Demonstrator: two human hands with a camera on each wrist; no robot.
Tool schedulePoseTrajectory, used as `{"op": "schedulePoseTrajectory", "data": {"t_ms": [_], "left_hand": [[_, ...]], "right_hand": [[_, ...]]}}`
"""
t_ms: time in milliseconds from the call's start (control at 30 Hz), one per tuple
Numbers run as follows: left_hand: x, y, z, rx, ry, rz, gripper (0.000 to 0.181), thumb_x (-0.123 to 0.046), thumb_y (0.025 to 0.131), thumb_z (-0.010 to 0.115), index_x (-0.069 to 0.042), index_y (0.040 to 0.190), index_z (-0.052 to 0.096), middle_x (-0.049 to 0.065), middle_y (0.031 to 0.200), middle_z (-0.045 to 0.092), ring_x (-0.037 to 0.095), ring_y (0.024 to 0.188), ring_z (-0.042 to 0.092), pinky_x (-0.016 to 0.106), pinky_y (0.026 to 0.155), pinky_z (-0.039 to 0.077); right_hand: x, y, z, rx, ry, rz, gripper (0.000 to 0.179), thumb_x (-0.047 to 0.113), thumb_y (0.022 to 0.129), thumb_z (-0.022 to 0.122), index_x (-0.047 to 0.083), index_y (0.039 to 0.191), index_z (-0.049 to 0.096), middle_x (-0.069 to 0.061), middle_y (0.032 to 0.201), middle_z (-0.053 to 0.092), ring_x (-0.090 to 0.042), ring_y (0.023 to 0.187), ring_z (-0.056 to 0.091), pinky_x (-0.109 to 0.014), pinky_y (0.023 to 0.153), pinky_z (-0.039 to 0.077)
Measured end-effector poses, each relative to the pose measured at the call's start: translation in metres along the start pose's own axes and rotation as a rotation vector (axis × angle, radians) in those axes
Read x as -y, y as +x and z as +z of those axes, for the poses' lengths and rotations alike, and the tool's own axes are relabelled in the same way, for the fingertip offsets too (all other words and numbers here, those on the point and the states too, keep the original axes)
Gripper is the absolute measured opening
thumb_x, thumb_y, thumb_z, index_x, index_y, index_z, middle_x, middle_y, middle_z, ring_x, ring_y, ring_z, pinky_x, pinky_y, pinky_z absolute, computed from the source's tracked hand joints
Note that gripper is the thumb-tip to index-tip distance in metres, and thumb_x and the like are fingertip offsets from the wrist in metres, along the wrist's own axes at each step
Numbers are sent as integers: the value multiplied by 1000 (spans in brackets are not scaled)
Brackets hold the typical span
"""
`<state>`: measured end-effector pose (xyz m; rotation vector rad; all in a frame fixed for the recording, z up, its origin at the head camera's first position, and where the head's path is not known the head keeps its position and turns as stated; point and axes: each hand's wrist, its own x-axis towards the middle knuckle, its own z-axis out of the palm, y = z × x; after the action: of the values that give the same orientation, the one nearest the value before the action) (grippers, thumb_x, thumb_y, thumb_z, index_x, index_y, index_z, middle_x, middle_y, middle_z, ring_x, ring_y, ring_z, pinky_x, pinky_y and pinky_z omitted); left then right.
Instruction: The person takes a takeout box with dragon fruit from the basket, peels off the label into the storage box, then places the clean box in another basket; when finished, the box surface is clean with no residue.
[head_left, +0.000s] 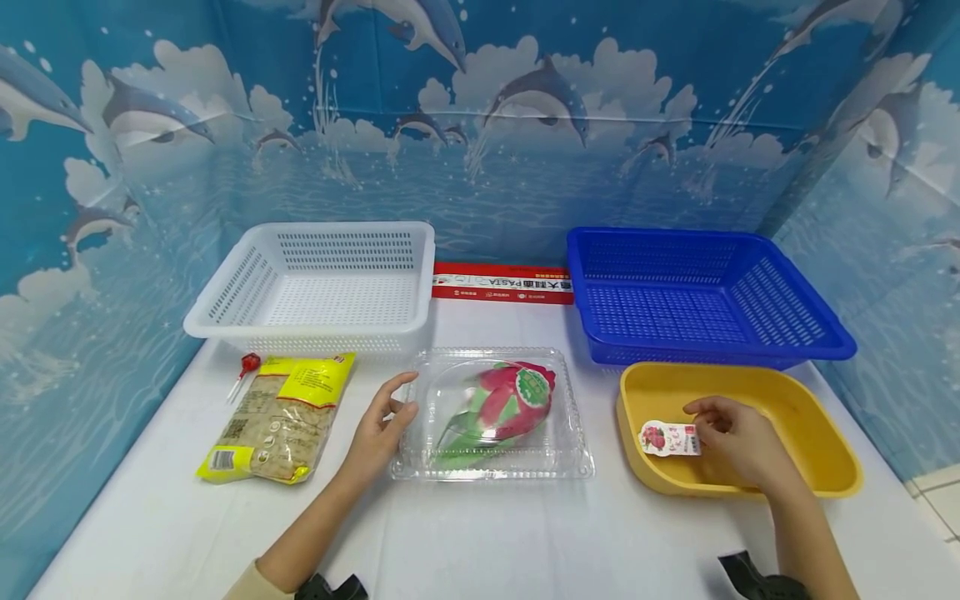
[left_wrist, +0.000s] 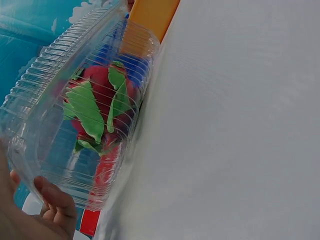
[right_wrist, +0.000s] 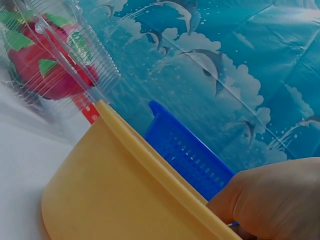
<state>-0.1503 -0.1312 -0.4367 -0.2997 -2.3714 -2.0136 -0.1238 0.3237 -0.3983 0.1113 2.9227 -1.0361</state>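
Note:
A clear plastic clamshell box lies closed on the table with a red and green dragon fruit inside, a green round label on it. My left hand touches the box's left edge, its fingers loosely bent; in the left wrist view that hand is at the box's near end. Over the yellow basin, my right hand pinches a small white card printed with red fruit. The right wrist view shows the hand behind the basin's rim, with most of the card hidden.
At the back stand a white basket and a blue basket, a red pasta box between them. On the left lie a yellow and clear food bag and a red lollipop. A dolphin-print curtain hangs behind.

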Motion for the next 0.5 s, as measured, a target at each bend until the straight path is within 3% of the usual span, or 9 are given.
{"op": "schedulePoseTrajectory", "data": {"t_ms": [133, 333, 500], "left_hand": [[-3, 0, -1, 10, -46, -60, 49, -12, 97, 58, -18, 143, 43, 6, 82, 50, 10, 53, 42, 21, 47, 39], [-6, -1, -1, 34, -136, -150, 67, -7, 95, 56, -19, 150, 19, 2, 66, 48, 9, 47, 36, 21, 46, 36], [-6, -1, -2, 44, -153, -195, 69, -8, 93, 56, -15, 151, 20, 0, 71, 47, 8, 50, 35, 20, 47, 36]], "right_hand": [[1, 0, 1, 15, -30, 29, 22, 4, 93, 56, -8, 112, 60, -14, 95, 62, -27, 85, 54, -16, 63, 46], [1, -1, 1, 19, -36, 34, 23, 5, 94, 57, -7, 114, 59, -14, 96, 61, -28, 86, 54, -15, 64, 45], [0, 0, 1, 15, -52, 39, 25, 7, 94, 58, -7, 114, 58, -16, 96, 61, -29, 85, 55, -26, 71, 50]]}}
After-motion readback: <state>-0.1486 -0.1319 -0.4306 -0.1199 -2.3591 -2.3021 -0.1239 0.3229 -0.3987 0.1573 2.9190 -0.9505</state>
